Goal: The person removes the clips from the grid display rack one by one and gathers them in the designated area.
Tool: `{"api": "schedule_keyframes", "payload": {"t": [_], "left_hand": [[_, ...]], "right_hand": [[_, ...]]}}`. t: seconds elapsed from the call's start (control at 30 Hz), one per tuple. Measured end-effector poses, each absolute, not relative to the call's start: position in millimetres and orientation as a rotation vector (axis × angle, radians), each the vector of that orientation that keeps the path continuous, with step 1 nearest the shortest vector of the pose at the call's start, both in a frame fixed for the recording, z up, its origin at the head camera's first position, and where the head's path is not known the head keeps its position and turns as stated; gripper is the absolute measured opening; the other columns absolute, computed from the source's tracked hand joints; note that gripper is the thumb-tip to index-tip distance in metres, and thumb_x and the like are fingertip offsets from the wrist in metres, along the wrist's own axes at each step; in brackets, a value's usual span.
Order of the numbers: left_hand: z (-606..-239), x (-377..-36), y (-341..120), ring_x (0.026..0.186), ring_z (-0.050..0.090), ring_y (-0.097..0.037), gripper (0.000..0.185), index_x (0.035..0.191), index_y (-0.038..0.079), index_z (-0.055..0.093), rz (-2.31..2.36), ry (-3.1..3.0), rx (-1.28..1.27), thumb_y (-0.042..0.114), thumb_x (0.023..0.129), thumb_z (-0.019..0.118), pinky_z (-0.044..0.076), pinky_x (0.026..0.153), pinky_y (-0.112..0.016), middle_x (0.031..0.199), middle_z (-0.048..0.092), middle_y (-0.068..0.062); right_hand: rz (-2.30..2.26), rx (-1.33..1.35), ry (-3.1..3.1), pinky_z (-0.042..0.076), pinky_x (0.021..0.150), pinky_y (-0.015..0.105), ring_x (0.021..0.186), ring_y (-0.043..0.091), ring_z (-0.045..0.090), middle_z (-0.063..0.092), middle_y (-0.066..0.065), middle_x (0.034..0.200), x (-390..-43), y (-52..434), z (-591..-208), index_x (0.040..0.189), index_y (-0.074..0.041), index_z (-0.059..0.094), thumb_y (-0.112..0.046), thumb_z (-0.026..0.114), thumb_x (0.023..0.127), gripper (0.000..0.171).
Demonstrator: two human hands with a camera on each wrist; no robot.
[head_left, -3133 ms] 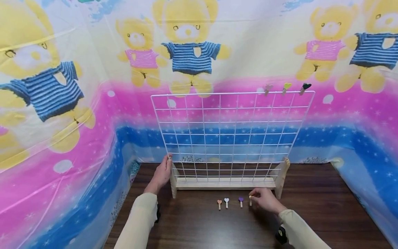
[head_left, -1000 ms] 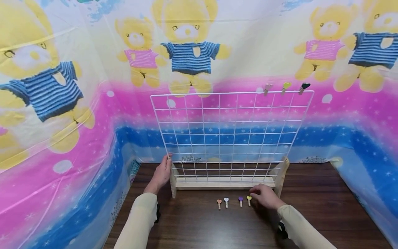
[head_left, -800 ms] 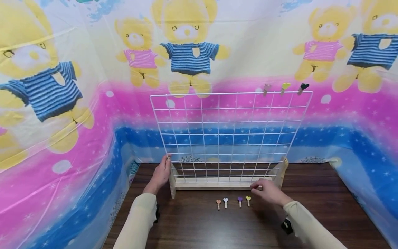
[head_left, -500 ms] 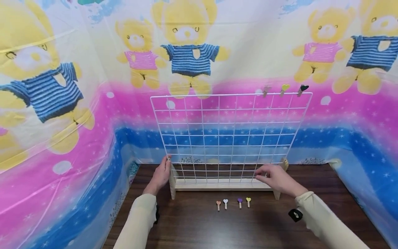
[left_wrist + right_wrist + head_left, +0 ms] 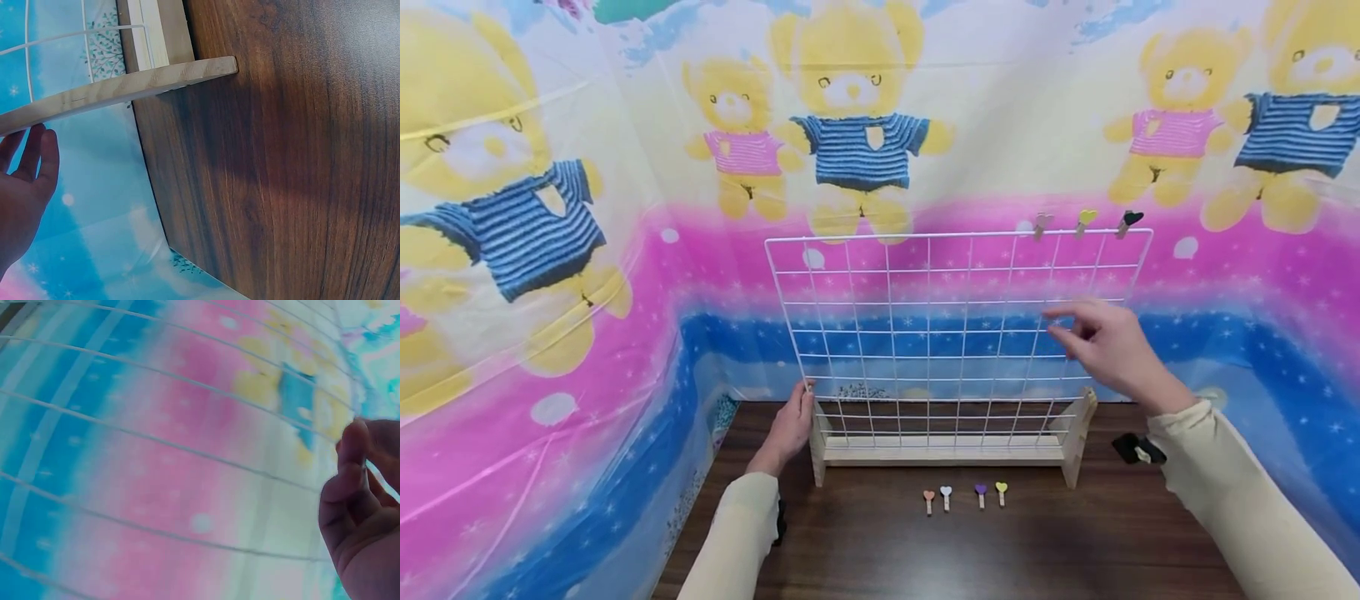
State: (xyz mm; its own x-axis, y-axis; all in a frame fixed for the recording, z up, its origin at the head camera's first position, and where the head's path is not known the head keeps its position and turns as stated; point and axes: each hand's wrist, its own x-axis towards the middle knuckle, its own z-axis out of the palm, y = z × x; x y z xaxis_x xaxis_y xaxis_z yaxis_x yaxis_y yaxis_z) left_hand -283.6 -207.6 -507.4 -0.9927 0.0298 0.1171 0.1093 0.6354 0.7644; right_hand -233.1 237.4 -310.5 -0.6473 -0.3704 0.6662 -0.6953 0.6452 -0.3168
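A white wire grid stands upright in a wooden stand on the dark wood table. Three heart clips, tan, yellow and black, sit on its top right edge. In front of the stand lie several small heart clips in a row. My left hand rests with straight fingers against the stand's left foot, as the left wrist view shows. My right hand is raised before the grid's right side, fingers loose, holding nothing.
A plastic sheet printed with teddy bears walls in the table at the back and both sides. The sheet meets the table's left edge close to the stand. A small black device sits at my right wrist.
My right hand left the yellow heart clip in the row on the table, then rose from the table to mid-height before the grid. My left hand has stayed at the stand.
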Motion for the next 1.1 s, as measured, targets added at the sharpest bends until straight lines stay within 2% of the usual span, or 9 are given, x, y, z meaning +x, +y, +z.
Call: {"api": "schedule_keyframes", "payload": {"t": [0.1,0.23,0.3,0.43,0.57,0.7,0.83,0.93,1.1], "left_hand": [[-508,-283,-208,0.103,0.052,-0.04,0.044,0.144,0.014,0.032,-1.301,-2.75,-0.107,0.034,0.106,0.022,0.04,0.083,-0.052,0.116,0.052,-0.024],[-508,-282,-208,0.087,0.051,-0.036,0.045,0.145,0.016,0.03,-1.329,-2.765,-0.096,0.035,0.106,0.021,0.039,0.079,-0.049,0.095,0.048,-0.019],[-508,-282,-208,0.095,0.051,-0.031,0.045,0.145,0.016,0.031,-1.317,-2.764,-0.098,0.035,0.106,0.021,0.039,0.083,-0.048,0.096,0.049,-0.014],[-508,-282,-209,0.09,0.051,-0.03,0.043,0.144,0.017,0.031,-1.316,-2.766,-0.098,0.034,0.106,0.022,0.038,0.082,-0.047,0.087,0.046,-0.011],[-507,-282,-209,0.074,0.047,-0.029,0.044,0.145,0.015,0.031,-1.313,-2.766,-0.099,0.033,0.106,0.022,0.038,0.078,-0.045,0.079,0.041,-0.009],[-507,-282,-209,0.072,0.046,-0.027,0.044,0.144,0.015,0.031,-1.311,-2.767,-0.095,0.034,0.106,0.022,0.038,0.078,-0.045,0.079,0.04,-0.009],[-507,-283,-209,0.067,0.043,-0.023,0.044,0.144,0.016,0.03,-1.302,-2.774,-0.102,0.035,0.106,0.02,0.038,0.077,-0.044,0.078,0.039,-0.008],[-508,-284,-209,0.066,0.042,-0.025,0.045,0.145,0.015,0.029,-1.299,-2.776,-0.11,0.036,0.105,0.02,0.038,0.076,-0.044,0.08,0.041,-0.011],[-509,-284,-208,0.096,0.053,-0.036,0.047,0.143,0.015,0.031,-1.3,-2.735,-0.135,0.039,0.105,0.02,0.039,0.085,-0.051,0.105,0.051,-0.021]], "right_hand": [[0.778,0.799,-2.198,0.04,0.046,0.017,0.052,0.004,0.051,0.06,0.002,0.083,-235,230,-285,0.112,-0.006,0.068,0.001,0.07,0.084,0.029],[0.792,0.768,-2.105,0.04,0.047,0.014,0.055,0.002,0.053,0.061,0.008,0.101,-238,220,-260,0.118,-0.004,0.066,0.003,0.067,0.085,0.033],[0.784,0.747,-2.085,0.04,0.049,0.013,0.056,0.001,0.054,0.061,0.008,0.109,-240,216,-250,0.12,-0.003,0.064,0.002,0.065,0.087,0.034],[0.728,0.699,-2.11,0.041,0.055,0.01,0.057,0.005,0.058,0.056,0.007,0.126,-248,210,-236,0.128,-0.004,0.059,-0.003,0.061,0.091,0.037],[0.673,0.648,-2.211,0.048,0.066,0.021,0.061,0.014,0.063,0.048,0.01,0.136,-256,204,-227,0.136,-0.004,0.05,-0.012,0.056,0.096,0.042],[0.712,0.606,-2.304,0.051,0.069,0.034,0.06,0.019,0.064,0.055,0.014,0.123,-262,200,-221,0.139,-0.005,0.046,-0.018,0.053,0.098,0.044],[0.775,0.559,-2.365,0.048,0.054,0.022,0.058,0.02,0.063,0.064,0.012,0.097,-266,199,-218,0.137,-0.006,0.05,-0.021,0.051,0.099,0.041],[0.827,0.535,-2.392,0.045,0.051,0.018,0.057,0.02,0.063,0.065,0.011,0.09,-268,199,-216,0.133,-0.007,0.054,-0.02,0.051,0.099,0.037],[0.892,0.515,-2.402,0.046,0.051,0.019,0.055,0.018,0.062,0.064,0.011,0.092,-269,199,-216,0.129,-0.006,0.058,-0.02,0.051,0.099,0.034]]}}
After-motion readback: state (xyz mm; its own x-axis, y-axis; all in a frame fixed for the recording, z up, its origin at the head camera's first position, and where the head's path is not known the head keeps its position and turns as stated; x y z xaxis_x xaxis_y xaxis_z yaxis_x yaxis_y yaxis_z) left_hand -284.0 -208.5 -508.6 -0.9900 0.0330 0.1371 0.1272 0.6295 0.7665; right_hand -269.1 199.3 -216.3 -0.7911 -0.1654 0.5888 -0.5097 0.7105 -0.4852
